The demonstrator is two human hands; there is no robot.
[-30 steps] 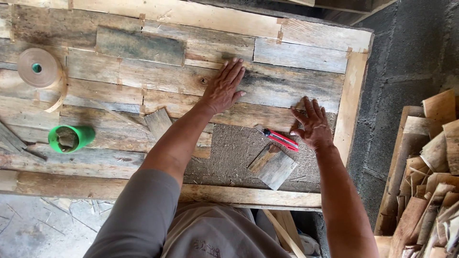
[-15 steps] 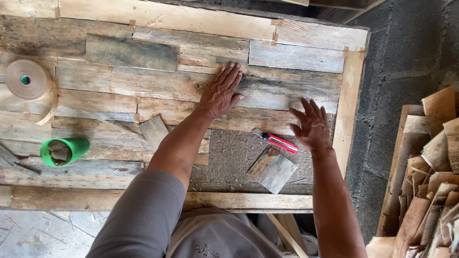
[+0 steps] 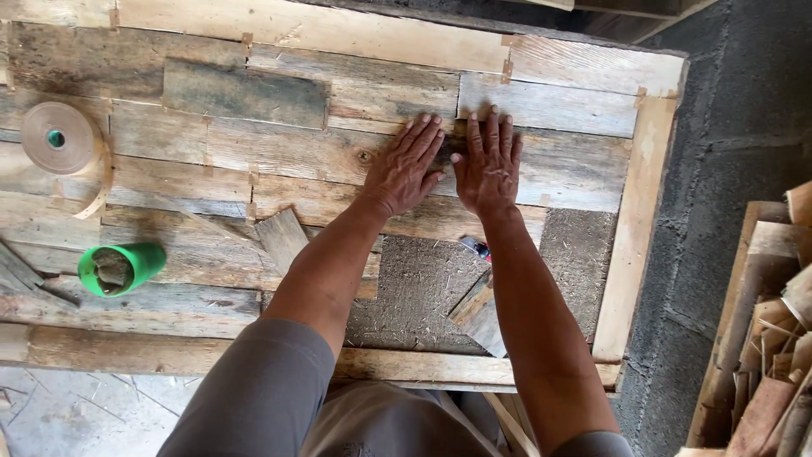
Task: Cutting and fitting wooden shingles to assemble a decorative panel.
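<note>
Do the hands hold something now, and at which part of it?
Nothing is held. The left hand and the right hand lie flat, palms down and fingers spread, side by side on a weathered plank of the wooden panel.

Red-handled tool (image 3: pixel 475 247) mostly hidden behind the right forearm; wood scrap pile (image 3: pixel 765 355) cut off by the frame edge.

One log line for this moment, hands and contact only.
left hand: flat, open, on weathered grey wooden planks | right hand: flat, open, same planks, beside left | red-handled tool: lying untouched near right forearm
</note>
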